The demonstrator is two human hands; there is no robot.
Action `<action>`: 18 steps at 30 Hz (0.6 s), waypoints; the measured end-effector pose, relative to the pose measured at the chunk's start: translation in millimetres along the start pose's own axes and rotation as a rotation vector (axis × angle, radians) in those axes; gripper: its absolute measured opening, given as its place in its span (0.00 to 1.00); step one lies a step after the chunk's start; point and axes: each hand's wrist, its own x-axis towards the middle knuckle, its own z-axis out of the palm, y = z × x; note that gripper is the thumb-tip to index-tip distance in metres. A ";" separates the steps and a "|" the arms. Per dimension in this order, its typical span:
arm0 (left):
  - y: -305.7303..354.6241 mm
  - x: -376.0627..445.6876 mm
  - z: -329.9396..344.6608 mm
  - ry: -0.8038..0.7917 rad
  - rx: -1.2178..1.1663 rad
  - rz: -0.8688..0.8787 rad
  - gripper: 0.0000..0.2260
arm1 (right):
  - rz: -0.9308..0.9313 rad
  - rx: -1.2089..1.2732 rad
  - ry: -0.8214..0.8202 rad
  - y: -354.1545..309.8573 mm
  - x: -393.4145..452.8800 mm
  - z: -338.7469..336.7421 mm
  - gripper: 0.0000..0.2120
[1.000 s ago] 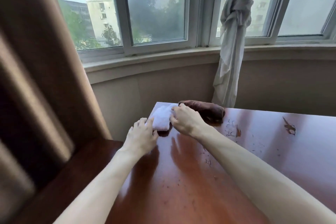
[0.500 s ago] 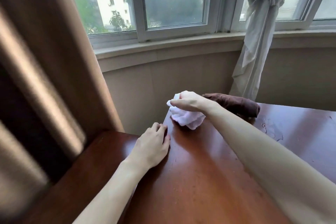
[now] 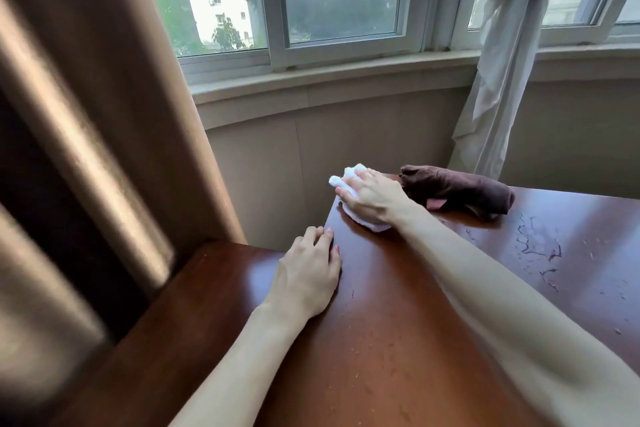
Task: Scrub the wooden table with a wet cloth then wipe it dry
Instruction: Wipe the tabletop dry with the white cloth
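Our right hand (image 3: pixel 372 196) bunches the white cloth (image 3: pixel 353 199) at the table's (image 3: pixel 398 322) far-left corner, eleven o'clock; left hand (image 3: pixel 306 279) lies flat. Droplets (image 3: pixel 536 246) sit at two o'clock — we risk pushing the cloth off the edge.

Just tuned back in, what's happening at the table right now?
A person is cleaning the wooden table. The right hand holds a bunched white cloth against the table's far left corner, fingers curled over it. The left hand rests flat near the table's left edge, holding nothing. A rolled dark brown cloth lies untouched along the far edge, just right of the white one. Water streaks and droplets show on the right part of the surface, so drying is not finished.
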 end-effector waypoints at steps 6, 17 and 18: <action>-0.3 -5.0 6.0 0.096 -0.114 -0.013 0.19 | -0.101 0.195 -0.009 -30.8 -68.0 -13.1 0.21; -4.6 -4.6 11.0 0.136 -0.139 -0.060 0.17 | 0.185 0.157 -0.059 22.9 48.8 4.7 0.20; -3.6 -4.4 10.8 0.139 -0.135 -0.056 0.17 | 0.170 0.149 -0.050 23.1 49.5 5.1 0.19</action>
